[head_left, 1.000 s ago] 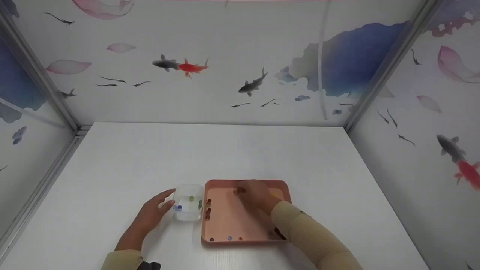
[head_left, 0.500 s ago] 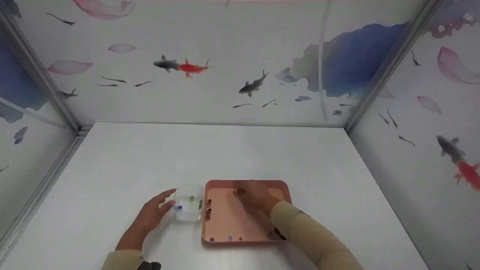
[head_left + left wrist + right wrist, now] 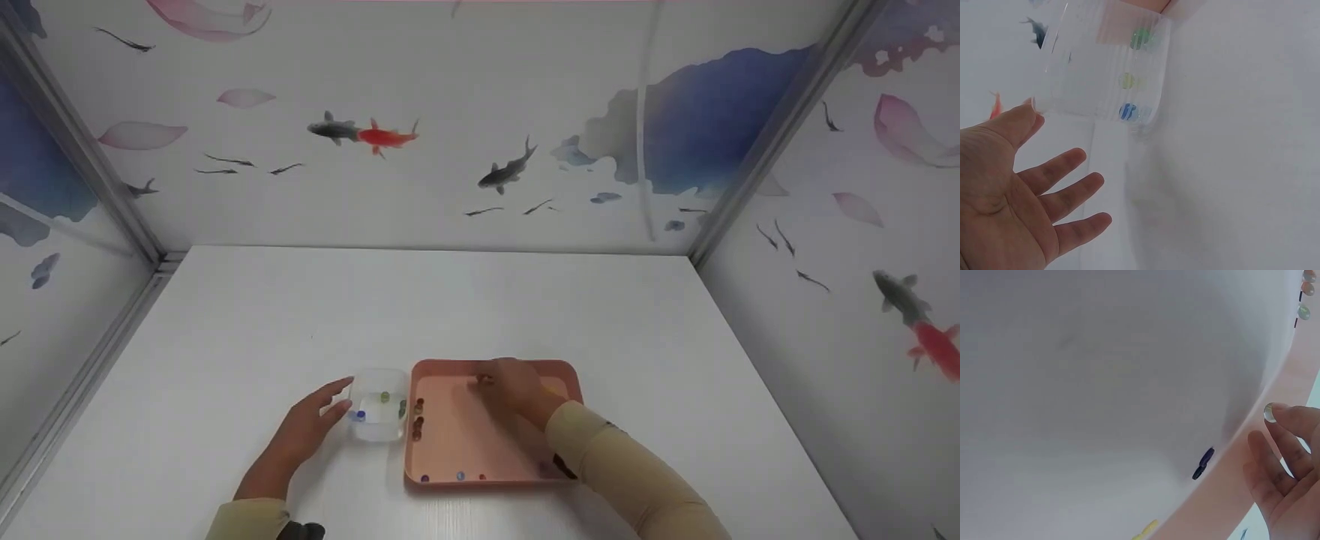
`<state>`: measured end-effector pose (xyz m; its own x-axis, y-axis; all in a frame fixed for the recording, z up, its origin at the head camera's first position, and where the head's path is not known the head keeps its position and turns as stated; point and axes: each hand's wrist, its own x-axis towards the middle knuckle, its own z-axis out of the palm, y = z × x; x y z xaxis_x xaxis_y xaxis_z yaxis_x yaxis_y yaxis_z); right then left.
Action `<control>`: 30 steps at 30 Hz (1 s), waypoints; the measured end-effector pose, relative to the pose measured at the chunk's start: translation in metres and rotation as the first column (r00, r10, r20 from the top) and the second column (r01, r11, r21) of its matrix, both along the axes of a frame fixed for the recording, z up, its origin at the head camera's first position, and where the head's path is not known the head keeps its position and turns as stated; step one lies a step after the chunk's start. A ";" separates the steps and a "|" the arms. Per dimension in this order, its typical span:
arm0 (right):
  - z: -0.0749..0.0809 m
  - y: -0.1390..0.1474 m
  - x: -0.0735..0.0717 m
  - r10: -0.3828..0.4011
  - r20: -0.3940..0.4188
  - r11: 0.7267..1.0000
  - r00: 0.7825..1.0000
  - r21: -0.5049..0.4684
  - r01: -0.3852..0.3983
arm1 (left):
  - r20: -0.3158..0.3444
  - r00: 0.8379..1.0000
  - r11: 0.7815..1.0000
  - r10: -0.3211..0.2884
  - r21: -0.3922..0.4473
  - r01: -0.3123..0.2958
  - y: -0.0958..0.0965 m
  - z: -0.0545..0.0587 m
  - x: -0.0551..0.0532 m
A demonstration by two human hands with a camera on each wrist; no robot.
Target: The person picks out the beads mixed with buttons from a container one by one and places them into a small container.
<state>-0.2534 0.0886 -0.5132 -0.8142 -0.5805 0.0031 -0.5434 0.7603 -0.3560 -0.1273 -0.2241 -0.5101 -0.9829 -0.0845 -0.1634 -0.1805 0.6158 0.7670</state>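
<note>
Right hand (image 3: pixel 516 384) is pinching a clear marble (image 3: pixel 1269 413) near the tray's (image 3: pixel 480 442) far wall; left hand (image 3: pixel 304 429), fingers (image 3: pixel 1072 197) relaxed and spread, is sitting by the clear box (image 3: pixel 377 432). A light, centred pinch should be preventing slips.

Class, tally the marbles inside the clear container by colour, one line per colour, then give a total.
Green marble: 1
Yellow marble: 1
Blue marble: 1
Total in the clear container: 3
</note>
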 end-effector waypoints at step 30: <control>0.028 0.011 0.001 -0.013 0.078 0.982 0.997 -0.185 0.027 | -0.005 1.000 1.000 0.003 0.021 -0.002 0.001 0.003 0.000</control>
